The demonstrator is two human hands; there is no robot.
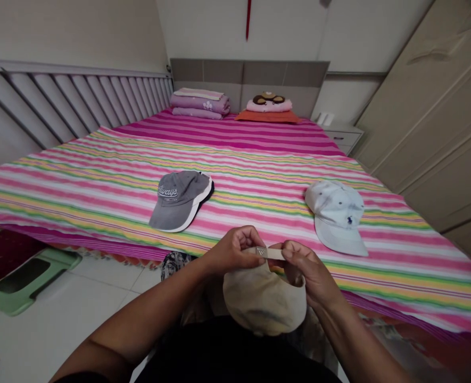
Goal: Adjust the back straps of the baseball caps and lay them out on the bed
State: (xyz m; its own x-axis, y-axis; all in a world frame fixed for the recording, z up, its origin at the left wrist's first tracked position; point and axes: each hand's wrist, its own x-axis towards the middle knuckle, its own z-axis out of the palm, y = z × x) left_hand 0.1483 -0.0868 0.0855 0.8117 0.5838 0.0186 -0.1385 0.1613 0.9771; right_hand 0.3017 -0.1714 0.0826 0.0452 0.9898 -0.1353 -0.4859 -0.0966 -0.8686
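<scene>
A beige baseball cap (pixel 265 300) is held above my lap at the bed's near edge, its back opening facing the bed. My left hand (pixel 239 250) pinches the cap's back strap beside a small metal buckle (pixel 261 252). On the other side of the buckle, my right hand (pixel 305 266) grips the strap's end between thumb and fingers. Farther off on the bed lie a grey cap (pixel 179 199) with white lettering, stacked over white and dark caps, and a pale cap (pixel 337 215) with a small dark emblem.
A striped sheet (pixel 251 186) covers the bed. Folded purple bedding (pixel 199 103) and a pink and orange pile (pixel 267 109) sit by the headboard (pixel 203 72). A white railing (pixel 79 101) runs along the left. A green stool (pixel 27 279) stands on the floor, lower left.
</scene>
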